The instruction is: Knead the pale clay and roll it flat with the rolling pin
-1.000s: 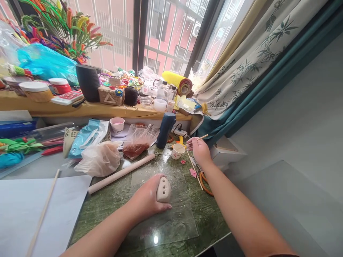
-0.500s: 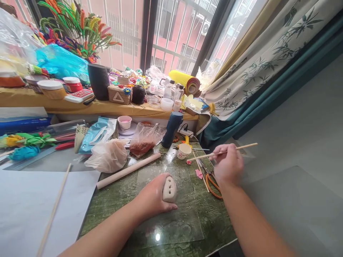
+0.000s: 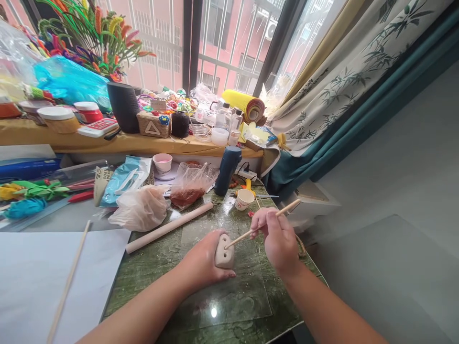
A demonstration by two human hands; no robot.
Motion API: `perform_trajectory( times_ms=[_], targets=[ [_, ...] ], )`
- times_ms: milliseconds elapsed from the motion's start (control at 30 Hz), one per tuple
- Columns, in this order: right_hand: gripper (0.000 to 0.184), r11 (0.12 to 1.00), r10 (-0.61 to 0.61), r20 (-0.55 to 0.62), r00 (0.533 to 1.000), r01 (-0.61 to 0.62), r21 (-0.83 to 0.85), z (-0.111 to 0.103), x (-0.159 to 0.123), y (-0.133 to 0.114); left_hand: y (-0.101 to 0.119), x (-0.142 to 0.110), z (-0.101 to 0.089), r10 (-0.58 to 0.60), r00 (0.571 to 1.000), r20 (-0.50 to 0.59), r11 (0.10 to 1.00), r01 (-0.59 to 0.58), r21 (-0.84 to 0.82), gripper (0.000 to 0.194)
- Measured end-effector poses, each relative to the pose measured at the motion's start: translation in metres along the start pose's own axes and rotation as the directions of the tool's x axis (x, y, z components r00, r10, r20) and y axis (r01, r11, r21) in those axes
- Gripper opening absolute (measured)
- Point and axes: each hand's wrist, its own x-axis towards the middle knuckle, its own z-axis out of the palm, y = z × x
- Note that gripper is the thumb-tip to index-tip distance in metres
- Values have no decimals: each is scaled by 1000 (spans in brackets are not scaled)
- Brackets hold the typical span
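Observation:
My left hand (image 3: 206,258) is wrapped round a pale lump of clay (image 3: 224,262) that has three holes in a row on its upper face. Between the fingers of my right hand (image 3: 278,239) is a thin wooden stick (image 3: 289,207), its tip at the middle hole of the clay. A clear sheet (image 3: 247,298) lies on the green table under the clay. Beyond my right hand stands a paper cup (image 3: 245,199), with a small pink-red scrap (image 3: 251,214) near it. The scissors are mostly hidden behind my right hand.
A rolling pin (image 3: 170,228) lies behind the clay, near a crumpled plastic bag (image 3: 138,208) and a bag of reddish-brown material (image 3: 186,195). A dark blue bottle (image 3: 227,171) stands at the back. White paper (image 3: 32,282) with another stick (image 3: 73,272) covers the left side.
My right hand has moved left and toward me, bringing the stick's tip from beside the paper cup to the clay's middle hole. My left hand keeps hold of the clay.

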Motion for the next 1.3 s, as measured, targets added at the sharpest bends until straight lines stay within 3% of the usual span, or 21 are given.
perform_trajectory(
  times_ms=[67,200,267,333,433,567,667,733,833,933,1067,1167,1300],
  targets=[
    [36,989,-90,177,980,108,-98,1,-2,-6,-1,0,1,-1,1000,-4,1000,1,-1,85],
    [34,943,-87,520,849,239,-233,6,4,-14,-4,1,2,14,1000,-12,1000,-14,-6,90],
    [33,929,-51,579,814,252,-273,10,8,-13,-5,2,2,40,999,-18,999,-40,-12,94],
    [32,923,-43,575,817,253,-290,11,8,-14,-5,2,2,55,998,-23,998,-55,-21,93],
    [29,942,-73,477,876,217,-255,5,4,-19,-4,1,1,33,999,-27,999,-33,-30,87],
    [28,987,-85,102,991,98,-127,-16,17,-25,-3,-1,1,-7,999,-34,1000,6,-24,90],
    [38,988,-80,-202,976,50,-149,-37,48,-14,-1,-1,0,-16,1000,-24,1000,16,-20,88],
    [43,983,-68,-317,946,9,-185,-49,71,1,0,-1,0,-20,1000,-18,1000,20,-13,87],
    [52,952,-54,-326,944,-50,-302,-61,95,27,1,-1,-1,-36,999,-25,999,36,-1,86],
    [55,910,-29,-224,974,-67,-409,-61,102,46,1,-2,-1,-49,998,-29,999,49,2,89],
    [52,904,49,-117,992,-94,-417,-53,99,58,-1,-2,0,-45,999,-19,999,45,-5,88],
    [53,912,73,-136,988,-121,-392,-52,100,64,-2,-2,0,-40,999,-23,999,40,-18,86],
    [53,931,38,-252,967,-126,-343,-59,100,63,-2,-2,0,-40,999,-29,999,39,-19,87]
  ],
)
